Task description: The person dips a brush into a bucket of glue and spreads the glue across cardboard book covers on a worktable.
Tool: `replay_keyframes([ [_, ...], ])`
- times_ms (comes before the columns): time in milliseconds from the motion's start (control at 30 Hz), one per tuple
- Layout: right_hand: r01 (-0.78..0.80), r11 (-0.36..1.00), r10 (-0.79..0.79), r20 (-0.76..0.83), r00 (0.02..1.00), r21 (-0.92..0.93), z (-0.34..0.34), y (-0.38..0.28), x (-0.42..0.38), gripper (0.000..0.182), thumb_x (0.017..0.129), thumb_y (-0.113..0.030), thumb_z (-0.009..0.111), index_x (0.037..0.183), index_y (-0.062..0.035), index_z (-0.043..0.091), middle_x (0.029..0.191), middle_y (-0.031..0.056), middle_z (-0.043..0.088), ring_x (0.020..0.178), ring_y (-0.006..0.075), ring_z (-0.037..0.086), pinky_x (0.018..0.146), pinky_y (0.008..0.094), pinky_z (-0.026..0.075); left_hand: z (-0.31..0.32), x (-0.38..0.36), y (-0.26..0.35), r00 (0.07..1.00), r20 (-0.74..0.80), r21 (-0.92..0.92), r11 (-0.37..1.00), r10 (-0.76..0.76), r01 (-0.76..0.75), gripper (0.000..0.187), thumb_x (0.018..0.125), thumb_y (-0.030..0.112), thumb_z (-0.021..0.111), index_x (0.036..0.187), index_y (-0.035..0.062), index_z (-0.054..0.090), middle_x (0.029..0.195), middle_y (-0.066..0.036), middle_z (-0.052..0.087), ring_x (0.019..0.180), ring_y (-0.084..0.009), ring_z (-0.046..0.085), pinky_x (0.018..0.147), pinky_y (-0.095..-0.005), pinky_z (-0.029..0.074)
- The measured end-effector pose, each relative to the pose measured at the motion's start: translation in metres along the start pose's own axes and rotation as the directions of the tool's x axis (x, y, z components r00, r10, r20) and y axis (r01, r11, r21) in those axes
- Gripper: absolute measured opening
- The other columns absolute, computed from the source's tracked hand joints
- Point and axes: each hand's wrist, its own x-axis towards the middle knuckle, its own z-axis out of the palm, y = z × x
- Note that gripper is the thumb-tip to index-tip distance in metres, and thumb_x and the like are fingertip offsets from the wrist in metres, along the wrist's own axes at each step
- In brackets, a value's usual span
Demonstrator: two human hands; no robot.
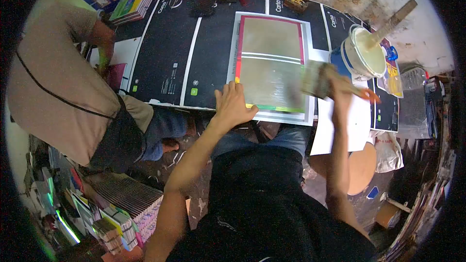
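A framed board [272, 80] with a pale greyish face and a red, yellow and green border lies on the black-covered table. My left hand [234, 104] presses on its lower left corner, fingers apart. My right hand [342, 92] is closed round a wide brush [318, 80] with an orange handle end, blurred by motion, at the board's right edge. A wet-looking streak shows on the board's lower right. Right of the board stands a white and blue bucket [348, 53] of cream-coloured liquid, with a wooden stick [394, 22] standing in it.
At the left a co-worker [63, 82] bends over the table beside stacked books [133, 7]. White paper [342, 128] lies at the table's right front. A plastic bottle [414, 78] is at the far right. Small items line the back edge. Bundled books [116, 230] are at the lower left.
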Motion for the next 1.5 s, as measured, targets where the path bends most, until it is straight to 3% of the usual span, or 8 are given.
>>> replay_keyframes([
  [233, 0.160, 0.939, -0.105, 0.192, 0.976, -0.304, 0.130, 0.023, -0.025, 0.030, 0.076, -0.025, 0.072, 0.083, -0.0004, 0.057, 0.075, 0.0145, 0.062, 0.071, 0.0306, 0.061, 0.069, 0.0392, 0.048, 0.002, -0.004, 0.015, 0.995, 0.027, 0.046, 0.994, -0.098, 0.097, 0.068, 0.069, 0.042, 0.070, 0.116, -0.0022, 0.049, 0.112, -0.016, 0.049, 0.108, -0.0331, 0.048, 0.087, -0.0568, 0.035],
  [600, 0.044, 0.998, -0.054, -0.230, 0.972, -0.051, -0.032, -0.012, 0.000, 0.017, 0.082, -0.010, 0.068, 0.078, -0.0032, 0.053, 0.072, -0.0003, 0.053, 0.068, 0.0067, 0.049, 0.064, 0.0223, 0.040, -0.004, -0.001, -0.008, 0.984, -0.088, -0.089, 0.985, -0.157, 0.150, 0.074, 0.067, 0.041, 0.072, 0.123, 0.0003, 0.046, 0.116, -0.018, 0.049, 0.110, -0.0336, 0.048, 0.086, -0.0567, 0.036],
  [767, 0.436, 0.892, -0.429, 0.081, 0.900, -0.117, 0.126, 0.078, 0.098, 0.028, 0.084, -0.020, 0.071, 0.096, 0.0045, 0.065, 0.086, 0.0051, 0.063, 0.079, 0.0156, 0.053, 0.080, 0.0299, 0.045, 0.014, 0.001, -0.022, 0.945, -0.192, 0.013, 0.962, -0.264, 0.271, 0.097, 0.060, 0.053, 0.075, 0.130, -0.0033, 0.041, 0.120, -0.023, 0.053, 0.116, -0.0396, 0.049, 0.096, -0.0653, 0.032],
  [933, 0.386, 0.890, -0.309, 0.302, 0.902, -0.242, 0.196, 0.074, 0.100, 0.037, 0.086, -0.035, 0.066, 0.088, 0.0027, 0.066, 0.084, 0.0123, 0.066, 0.076, 0.0232, 0.059, 0.077, 0.0369, 0.047, 0.031, 0.023, 0.016, 0.970, 0.079, -0.049, 0.971, -0.231, 0.235, 0.111, 0.060, 0.056, 0.074, 0.135, -0.0135, 0.031, 0.141, -0.027, 0.034, 0.134, -0.0363, 0.031, 0.110, -0.0606, 0.015],
  [1200, 0.167, 0.869, -0.091, 0.183, 0.979, -0.467, 0.034, 0.122, 0.122, 0.050, 0.086, -0.037, 0.068, 0.103, 0.0090, 0.063, 0.100, 0.0214, 0.066, 0.096, 0.0294, 0.063, 0.090, 0.0373, 0.047, 0.029, 0.028, 0.011, 0.976, 0.005, -0.150, 0.965, -0.219, 0.217, 0.095, 0.059, 0.045, 0.076, 0.124, -0.0129, 0.040, 0.129, -0.028, 0.039, 0.126, -0.0386, 0.034, 0.107, -0.0610, 0.018],
  [1233, 0.410, 0.790, -0.405, 0.114, 0.907, -0.456, 0.000, 0.158, 0.139, 0.049, 0.085, -0.037, 0.068, 0.103, 0.0076, 0.063, 0.094, 0.0189, 0.068, 0.088, 0.0279, 0.065, 0.083, 0.0373, 0.049, 0.033, 0.026, 0.010, 0.978, 0.000, -0.159, 0.965, -0.211, 0.208, 0.094, 0.059, 0.045, 0.076, 0.123, -0.0126, 0.041, 0.129, -0.028, 0.039, 0.125, -0.0387, 0.035, 0.107, -0.0610, 0.019],
  [1400, 0.457, 0.823, -0.427, 0.162, 0.889, -0.337, -0.048, 0.114, 0.167, 0.037, 0.091, -0.027, 0.061, 0.112, 0.0038, 0.060, 0.105, 0.0182, 0.066, 0.093, 0.0301, 0.063, 0.082, 0.0407, 0.050, 0.044, 0.025, 0.014, 0.974, -0.069, -0.159, 0.966, -0.216, 0.204, 0.095, 0.058, 0.045, 0.077, 0.124, -0.0127, 0.041, 0.132, -0.029, 0.036, 0.127, -0.0391, 0.033, 0.107, -0.0610, 0.018],
  [1500, 0.832, 0.538, -0.697, 0.485, 0.529, -0.136, 0.029, -0.002, 0.116, 0.028, 0.089, -0.010, 0.059, 0.113, 0.0037, 0.057, 0.110, 0.0173, 0.061, 0.096, 0.0303, 0.059, 0.086, 0.0397, 0.047, 0.042, 0.021, 0.011, 0.979, -0.040, -0.195, 0.962, -0.202, 0.191, 0.096, 0.058, 0.044, 0.077, 0.126, -0.0129, 0.039, 0.135, -0.030, 0.034, 0.130, -0.0397, 0.031, 0.108, -0.0607, 0.016],
])
